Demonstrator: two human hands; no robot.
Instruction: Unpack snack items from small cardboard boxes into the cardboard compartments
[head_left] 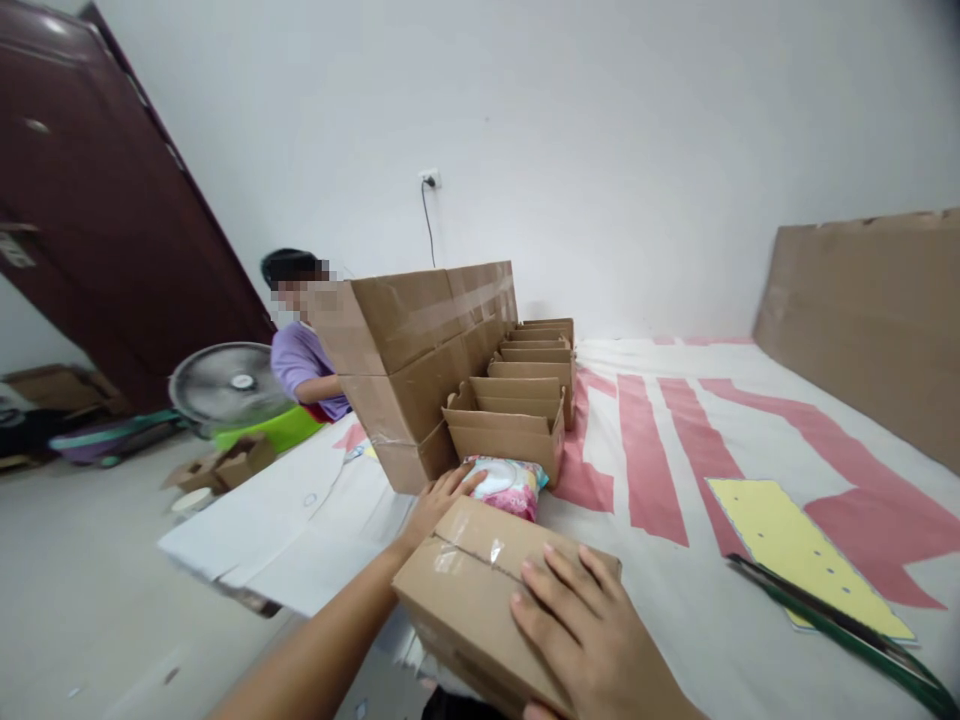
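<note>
A closed cardboard box [487, 560] with clear tape on its top flaps lies at the near edge of the table, close to me. My right hand [577, 620] rests on top of that box, fingers spread and fairly flat. Beyond the box's far left corner, my left hand [439, 505] reaches out with its fingers stretched. Its fingertips are at a colourful soft plastic pack [506, 485], apparently touching its left end. The pack lies between the closed box and a row of open cardboard boxes [506, 435].
Stacked taped cartons [420, 330] form a wall on the left. Behind them sits a person in a purple top [296, 355], near a fan [232, 385]. On the right lie a yellow sheet [795, 550], a long green-and-dark tool [840, 630] and a large cardboard panel [862, 320].
</note>
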